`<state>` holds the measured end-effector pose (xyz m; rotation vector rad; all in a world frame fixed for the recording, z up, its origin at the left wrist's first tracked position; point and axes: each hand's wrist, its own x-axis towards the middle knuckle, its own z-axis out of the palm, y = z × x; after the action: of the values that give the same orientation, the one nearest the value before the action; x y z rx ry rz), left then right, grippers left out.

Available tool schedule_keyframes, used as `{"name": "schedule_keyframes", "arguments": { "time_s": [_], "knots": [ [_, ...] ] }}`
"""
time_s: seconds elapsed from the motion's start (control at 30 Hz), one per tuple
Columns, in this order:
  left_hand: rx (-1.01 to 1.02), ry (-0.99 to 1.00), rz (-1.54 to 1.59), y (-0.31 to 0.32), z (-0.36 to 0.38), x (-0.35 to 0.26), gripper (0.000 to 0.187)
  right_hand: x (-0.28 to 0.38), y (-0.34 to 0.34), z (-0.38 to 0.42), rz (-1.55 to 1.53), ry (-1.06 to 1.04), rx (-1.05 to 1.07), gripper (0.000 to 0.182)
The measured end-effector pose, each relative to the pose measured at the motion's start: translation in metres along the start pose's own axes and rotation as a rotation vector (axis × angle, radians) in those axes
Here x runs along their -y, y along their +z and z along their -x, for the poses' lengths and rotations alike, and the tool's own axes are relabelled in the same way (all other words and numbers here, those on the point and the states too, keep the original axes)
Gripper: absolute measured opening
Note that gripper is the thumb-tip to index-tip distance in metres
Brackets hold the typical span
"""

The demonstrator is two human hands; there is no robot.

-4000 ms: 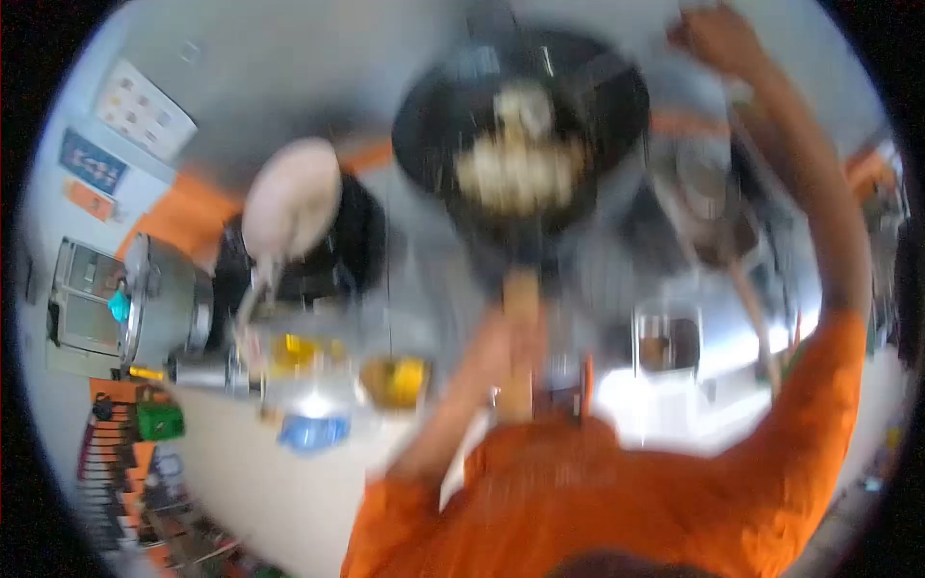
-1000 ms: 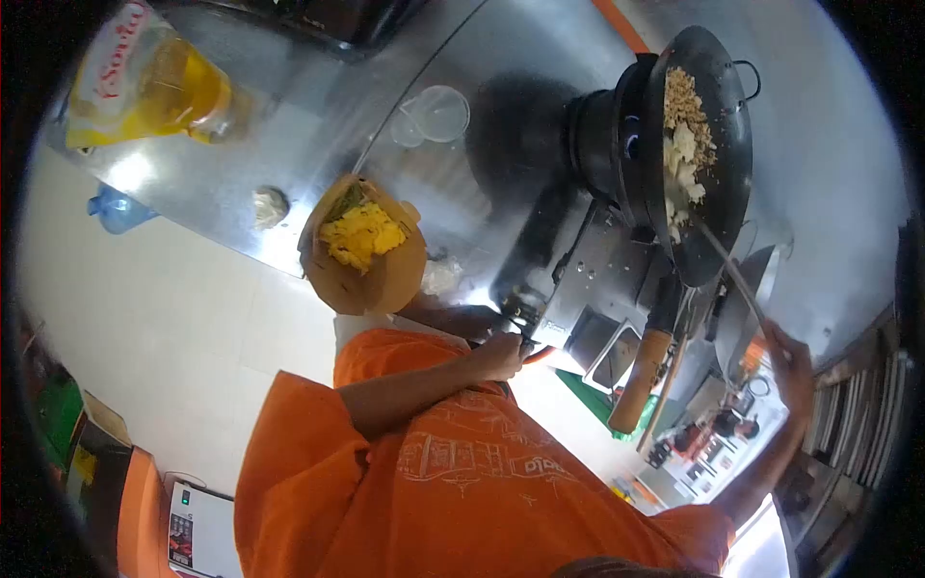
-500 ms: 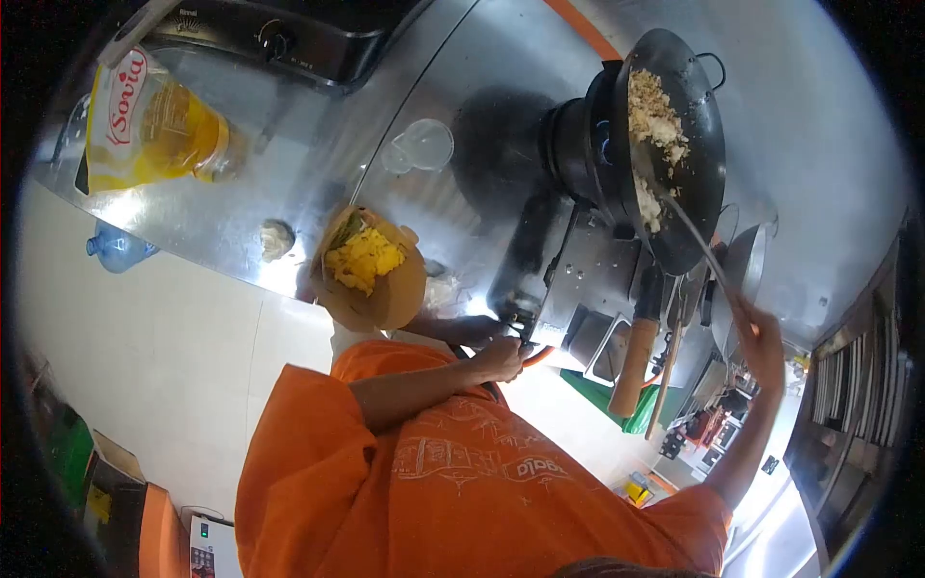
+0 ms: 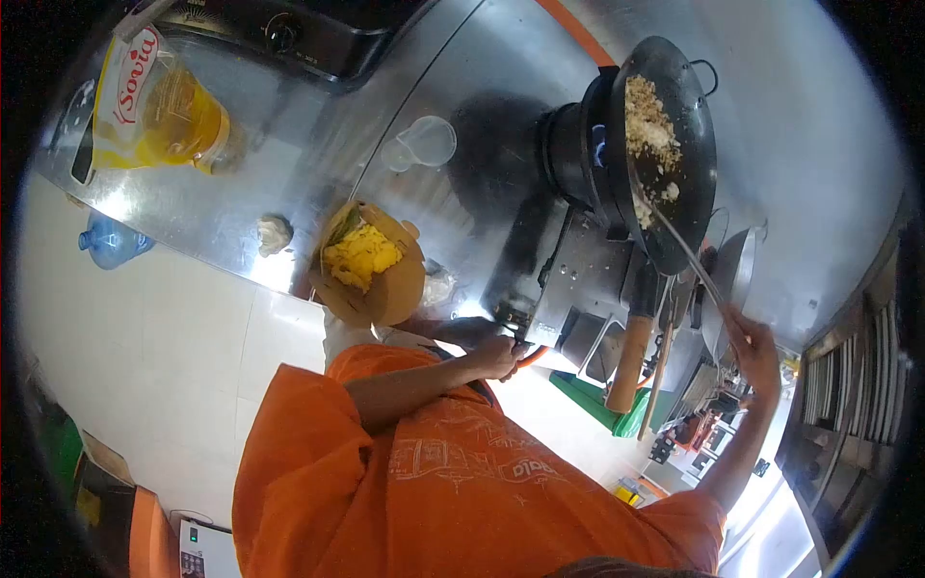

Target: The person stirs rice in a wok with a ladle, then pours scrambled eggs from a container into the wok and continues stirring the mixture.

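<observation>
My right hand (image 4: pixel 753 347) grips the handle of a metal spatula (image 4: pixel 692 258), whose blade end is down in the black wok (image 4: pixel 701 144). The wok is tilted on the burner, a blue flame showing under it. Fried rice (image 4: pixel 651 120) lies along one side of it, with whitish clumps near the spatula. My left hand (image 4: pixel 497 357) is closed at the front edge of the stove (image 4: pixel 588 265), beside its controls; what its fingers hold I cannot make out. Close to that forearm, an open cardboard takeout box (image 4: pixel 397 287) holds yellow scrambled egg (image 4: pixel 362 256).
A clear plastic cup (image 4: pixel 430 141), a crumpled white wad (image 4: pixel 275 234) and a yellow Sovia oil pouch (image 4: pixel 159 111) are on the steel counter. Another black stove (image 4: pixel 289 39) stands beyond. A wooden-handled tool (image 4: pixel 631 361) and a second pan (image 4: pixel 737 279) sit by the wok.
The spatula and my right hand have shifted slightly, and the rice in the wok sits a little differently. My left hand stays at the stove front. The whole view has moved a little.
</observation>
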<state>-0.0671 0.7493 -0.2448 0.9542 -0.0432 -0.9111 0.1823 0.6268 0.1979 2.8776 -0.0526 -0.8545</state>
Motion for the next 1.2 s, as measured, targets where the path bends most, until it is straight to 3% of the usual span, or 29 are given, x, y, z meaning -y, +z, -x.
{"name": "schedule_keyframes", "arguments": {
  "time_s": [0.03, 0.1, 0.13, 0.2, 0.23, 0.27, 0.3, 0.33, 0.47, 0.53, 0.57, 0.63, 0.67, 0.7, 0.77, 0.83, 0.87, 0.93, 0.97, 1.1, 1.17, 1.2],
  "knots": [
    [0.006, -0.001, -0.001, 0.0, 0.0, 0.0, 0.031, -0.007, 0.009, -0.007, -0.001, 0.006, -0.001, 0.034],
    [0.072, -0.032, -0.07, -0.011, -0.002, -0.006, 0.03, -0.026, 0.027, -0.023, -0.013, -0.263, -0.219, 0.034],
    [0.152, -0.113, -0.074, -0.02, -0.005, -0.013, 0.031, -0.02, 0.023, -0.021, -0.011, -0.271, -0.225, 0.034],
    [0.115, -0.133, -0.162, -0.018, 0.011, -0.042, 0.033, -0.004, 0.008, -0.007, -0.069, 0.035, 0.084, 0.033],
    [0.087, -0.161, -0.256, -0.017, 0.019, -0.053, 0.034, -0.004, 0.018, -0.017, -0.072, 0.034, 0.082, 0.033],
    [0.091, -0.163, -0.256, -0.018, 0.007, -0.032, 0.034, -0.005, 0.034, -0.033, -0.094, -0.033, -0.05, 0.032],
    [0.117, -0.157, -0.039, -0.021, -0.016, 0.008, 0.035, -0.01, 0.046, -0.041, -0.113, -0.094, -0.183, 0.031],
    [0.136, -0.151, 0.174, -0.022, -0.027, 0.031, 0.037, -0.013, 0.046, -0.037, -0.115, -0.088, -0.182, 0.031],
    [0.096, -0.03, 0.117, -0.025, -0.011, -0.001, 0.046, -0.029, 0.035, -0.038, -0.05, -0.189, -0.114, 0.03],
    [-0.092, -0.057, -0.08, -0.016, -0.003, -0.013, 0.062, -0.015, 0.048, -0.037, -0.108, -0.232, -0.134, 0.028],
    [-0.152, -0.176, -0.07, -0.015, 0.003, -0.024, 0.066, -0.017, 0.053, -0.044, -0.136, -0.203, -0.144, 0.028],
    [0.101, -0.378, -0.517, -0.021, 0.026, -0.067, 0.07, -0.032, 0.065, -0.057, -0.174, -0.32, -0.303, 0.026],
    [0.179, -0.274, -0.654, -0.032, 0.023, -0.069, 0.075, -0.042, 0.054, -0.05, -0.126, -0.301, -0.287, 0.026],
    [0.233, 0.068, -0.855, -0.029, 0.048, -0.107, 0.085, -0.051, 0.029, -0.03, -0.081, -0.279, -0.259, 0.026],
    [-0.066, -0.209, 0.101, 0.008, 0.059, -0.183, 0.07, -0.085, -0.005, -0.009, -0.15, -0.243, -0.135, 0.026],
    [-0.071, -0.062, 0.504, 0.048, 0.044, -0.217, 0.053, -0.083, -0.025, -0.002, -0.041, -0.258, 0.006, 0.024],
    [-0.079, -0.085, 0.468, 0.065, 0.03, -0.228, 0.053, -0.071, -0.018, -0.012, 0.036, -0.286, 0.001, 0.025],
    [-0.276, 0.017, 0.748, 0.091, 0.003, -0.241, 0.023, -0.064, 0.01, -0.053, 0.043, -0.419, -0.12, 0.025],
    [-0.282, 0.006, 0.715, 0.092, -0.005, -0.236, 0.023, -0.069, 0.035, -0.076, -0.026, -0.519, -0.228, 0.024],
    [-0.282, -0.017, 0.656, 0.083, -0.016, -0.231, 0.02, -0.095, 0.046, -0.082, 0.027, -0.509, -0.264, 0.022],
    [-0.32, -0.077, 0.648, 0.082, -0.017, -0.227, 0.02, -0.096, 0.071, -0.091, -0.16, -0.634, -0.276, 0.022],
    [-0.302, -0.059, 0.658, 0.079, -0.022, -0.219, 0.017, -0.089, 0.099, -0.116, -0.172, -0.617, -0.407, 0.023]
  ]
}}
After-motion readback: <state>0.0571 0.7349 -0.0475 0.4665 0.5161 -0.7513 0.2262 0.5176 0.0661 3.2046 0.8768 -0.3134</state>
